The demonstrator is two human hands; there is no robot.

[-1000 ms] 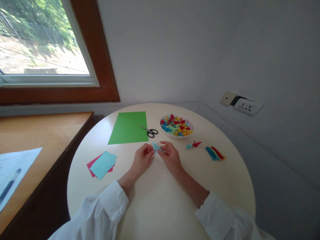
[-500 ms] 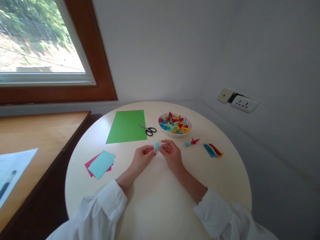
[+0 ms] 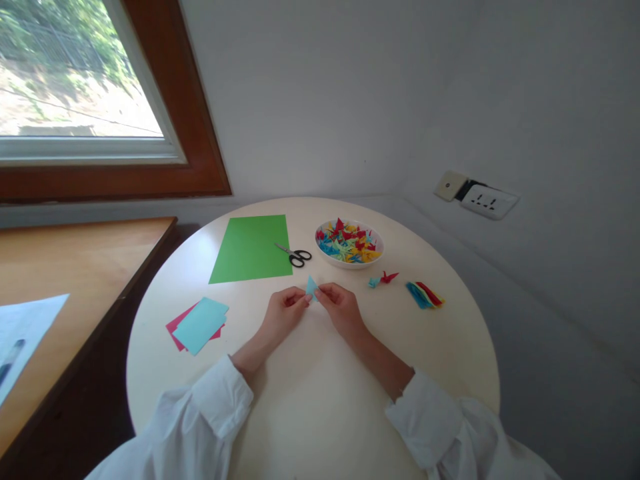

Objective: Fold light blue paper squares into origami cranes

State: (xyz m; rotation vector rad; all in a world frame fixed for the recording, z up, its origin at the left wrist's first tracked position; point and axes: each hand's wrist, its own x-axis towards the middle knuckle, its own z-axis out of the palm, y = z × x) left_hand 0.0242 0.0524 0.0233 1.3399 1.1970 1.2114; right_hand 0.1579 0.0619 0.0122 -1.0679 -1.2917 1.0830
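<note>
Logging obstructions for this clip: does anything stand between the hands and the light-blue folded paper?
Nothing visible does: the left hand and right hand both hold the light-blue folded paper directly. The scissors lie beyond it.

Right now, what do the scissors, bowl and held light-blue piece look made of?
Scissors: thin grey blades, likely metal; smooth black handles, probably plastic.
Bowl: smooth white, plastic or ceramic, can't tell.
Light-blue piece in the fingers: matte paper, judging by flat faces, sharp point.
</note>
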